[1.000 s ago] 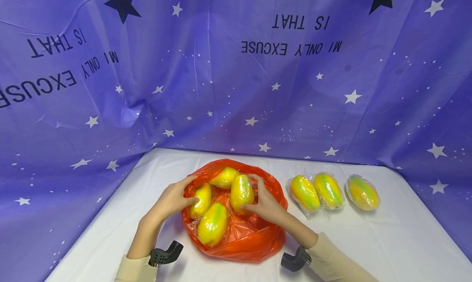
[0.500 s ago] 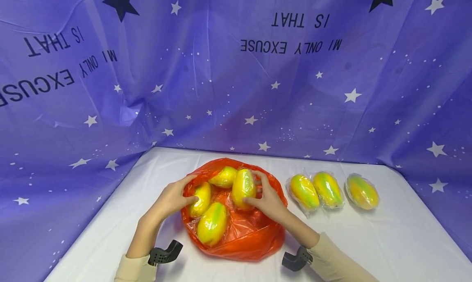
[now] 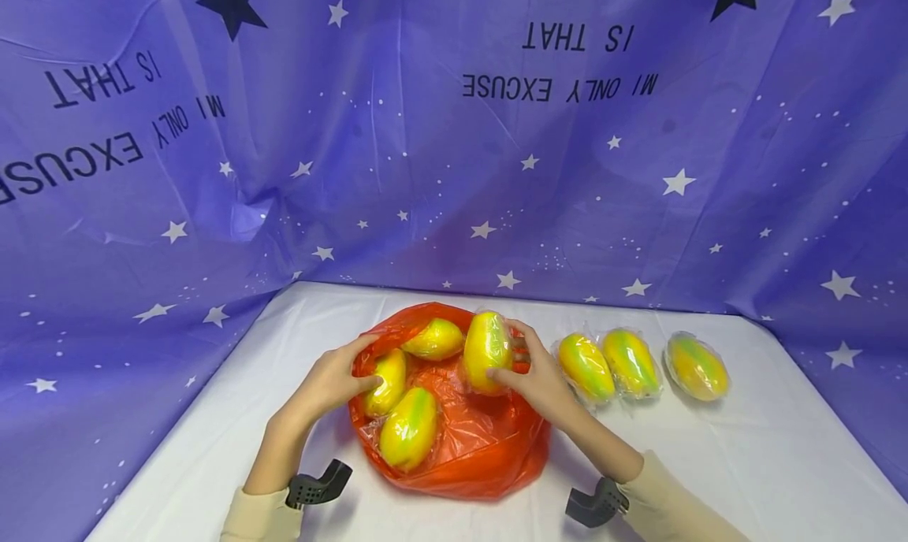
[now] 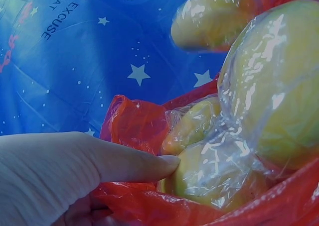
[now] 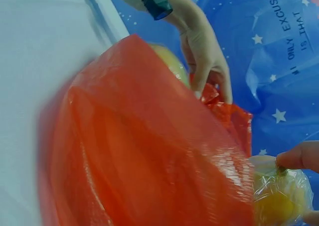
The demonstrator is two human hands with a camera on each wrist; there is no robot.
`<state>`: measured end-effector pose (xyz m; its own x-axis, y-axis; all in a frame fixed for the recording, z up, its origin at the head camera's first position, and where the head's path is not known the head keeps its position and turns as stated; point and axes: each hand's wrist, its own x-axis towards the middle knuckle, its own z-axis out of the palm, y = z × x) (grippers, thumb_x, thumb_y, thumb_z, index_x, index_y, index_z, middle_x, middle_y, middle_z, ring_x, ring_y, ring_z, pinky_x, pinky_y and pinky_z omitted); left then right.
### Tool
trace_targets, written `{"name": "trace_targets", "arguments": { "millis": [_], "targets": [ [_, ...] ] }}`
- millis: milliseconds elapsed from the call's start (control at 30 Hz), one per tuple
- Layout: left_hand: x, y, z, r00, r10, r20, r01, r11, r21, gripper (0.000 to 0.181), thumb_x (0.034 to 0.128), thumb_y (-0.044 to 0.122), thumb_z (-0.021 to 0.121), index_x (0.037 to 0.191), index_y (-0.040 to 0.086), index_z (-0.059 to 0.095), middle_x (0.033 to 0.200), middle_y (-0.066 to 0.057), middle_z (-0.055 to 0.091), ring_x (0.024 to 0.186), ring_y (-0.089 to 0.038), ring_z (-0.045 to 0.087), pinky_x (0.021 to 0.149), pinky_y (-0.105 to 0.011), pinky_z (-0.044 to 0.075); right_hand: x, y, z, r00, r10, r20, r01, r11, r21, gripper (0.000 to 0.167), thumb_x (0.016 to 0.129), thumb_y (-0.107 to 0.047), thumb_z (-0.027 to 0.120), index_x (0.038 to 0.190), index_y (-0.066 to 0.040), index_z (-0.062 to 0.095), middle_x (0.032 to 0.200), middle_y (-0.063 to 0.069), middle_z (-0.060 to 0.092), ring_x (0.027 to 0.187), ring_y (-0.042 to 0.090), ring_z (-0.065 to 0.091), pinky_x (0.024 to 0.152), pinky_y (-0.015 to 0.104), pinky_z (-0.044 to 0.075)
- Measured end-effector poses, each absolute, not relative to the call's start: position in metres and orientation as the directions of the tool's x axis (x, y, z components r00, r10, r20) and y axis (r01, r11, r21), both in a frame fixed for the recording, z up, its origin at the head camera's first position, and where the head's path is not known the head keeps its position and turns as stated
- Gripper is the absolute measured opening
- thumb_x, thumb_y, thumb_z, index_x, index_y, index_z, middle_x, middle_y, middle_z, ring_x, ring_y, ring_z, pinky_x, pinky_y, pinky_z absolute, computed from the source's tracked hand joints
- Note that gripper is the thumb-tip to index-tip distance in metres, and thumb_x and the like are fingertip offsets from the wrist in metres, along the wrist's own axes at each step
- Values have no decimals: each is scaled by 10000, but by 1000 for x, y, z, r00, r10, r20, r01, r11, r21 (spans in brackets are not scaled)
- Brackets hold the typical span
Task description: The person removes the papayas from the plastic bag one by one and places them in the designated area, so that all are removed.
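My right hand [image 3: 545, 380] holds a yellow-green mango [image 3: 488, 354] in clear wrap, thumb on its near side and fingers round its right side. That mango is raised over the right part of an open red plastic bag [image 3: 489, 467]. At the bag's left rim, my left hand [image 3: 332, 380] grips the red plastic, its thumb [image 4: 142, 165] inside against a wrapped mango [image 3: 386, 384]. Two more wrapped mangoes lie in the bag, one at the back [image 3: 436, 339] and one at the front [image 3: 409, 430]. The right wrist view shows the bag's outer side.
Right of the bag, three wrapped mangoes lie on the white tablecloth [image 3: 709, 455]: a close pair with one mango [image 3: 586, 369] and another mango [image 3: 631, 365], and a separate mango [image 3: 697, 367]. A purple star-printed curtain [image 3: 454, 172] stands behind and at the sides.
My right hand has lifted its mango and moved it up and rightward, away from the other mangoes in the bag. My left hand stays on the bag's left rim.
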<state>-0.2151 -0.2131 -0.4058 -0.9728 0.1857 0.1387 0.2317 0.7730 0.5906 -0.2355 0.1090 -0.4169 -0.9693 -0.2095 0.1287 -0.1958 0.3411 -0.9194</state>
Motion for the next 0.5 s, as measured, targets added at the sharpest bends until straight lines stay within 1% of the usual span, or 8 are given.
{"name": "trace_targets", "arguments": {
  "millis": [167,233,400,500],
  "targets": [
    [-215,-213,-405,-973,187,138,232,776,586,642,801,134,752,1388,59,505,1307,-212,566,1180,-431,520,990,-579,391,-233,120,-411,-968,-214,131,-189,278,-942,742,789,-170,788,1414,-172,388,1294,176,506,1111,323,521,857,393,520],
    [-215,-214,-405,-973,187,137,231,778,584,647,802,133,751,1393,54,499,1316,-215,558,1187,-436,513,992,-582,387,-231,125,-409,-969,-212,125,-183,279,-943,743,782,-163,791,1405,-173,386,1292,176,503,1112,323,515,846,376,520],
    [-215,-214,-404,-973,186,134,229,776,588,648,805,129,746,1397,51,494,1325,-214,552,1196,-435,507,996,-583,383,-225,135,-405,-974,-207,95,-154,292,-944,753,778,-200,796,1402,-197,374,1316,166,483,1148,327,510,837,374,532],
    [-216,-214,-405,-973,187,136,231,774,589,650,803,127,747,1396,48,493,1323,-215,553,1196,-434,507,998,-580,383,-220,141,-402,-974,-205,93,-151,288,-946,752,781,-206,795,1408,-201,379,1316,161,489,1142,333,521,840,379,531]
  ]
}}
